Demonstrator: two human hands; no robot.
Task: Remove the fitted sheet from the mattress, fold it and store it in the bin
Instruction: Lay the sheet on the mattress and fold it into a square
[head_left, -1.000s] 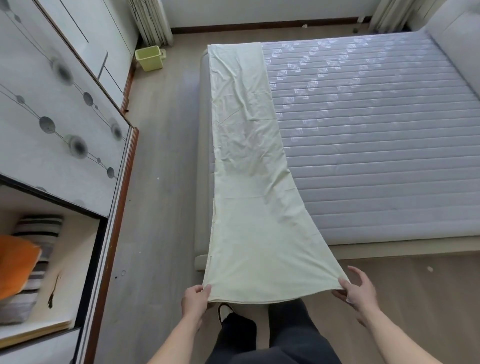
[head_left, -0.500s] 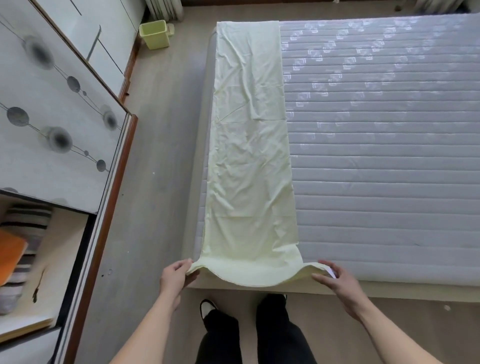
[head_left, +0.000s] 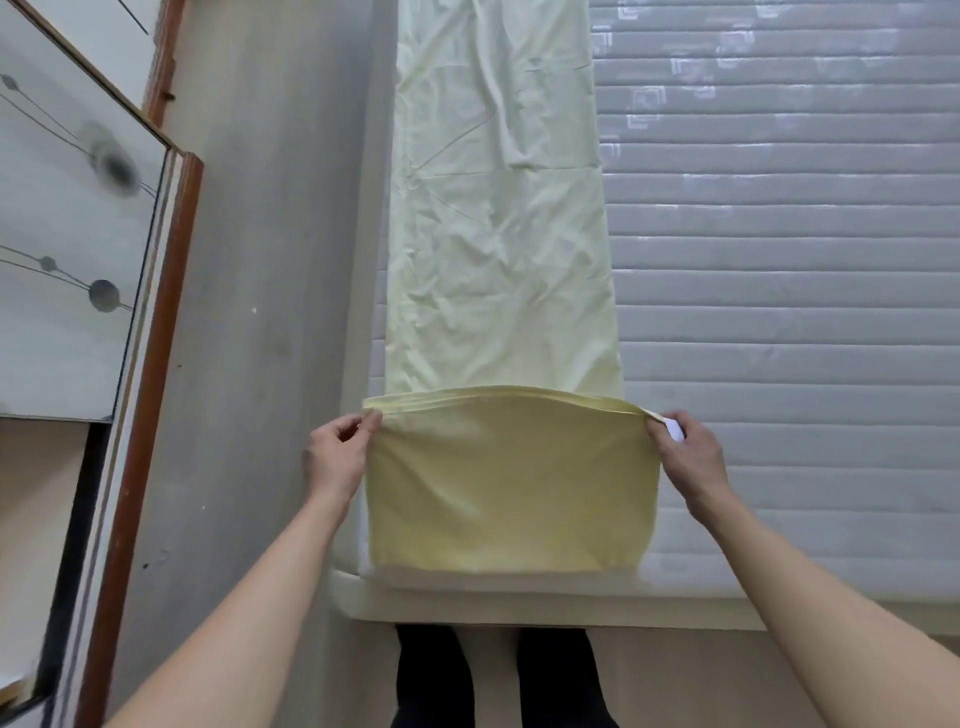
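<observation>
At near mattress (head_left: 779, 312) edge, left hand (head_left: 332, 457) and right hand (head_left: 685, 457) pinch sheet (head_left: 498, 260) corners (mid-fold). Uneven pull likely skews the fold.

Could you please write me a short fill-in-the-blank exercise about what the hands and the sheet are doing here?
1. The left hand and right hand each pinch a ____ of the sheet.
2. The sheet lies as a long strip on the ____.
3. The sheet's colour is pale ____.

Missing words: corner; mattress; yellow
</observation>
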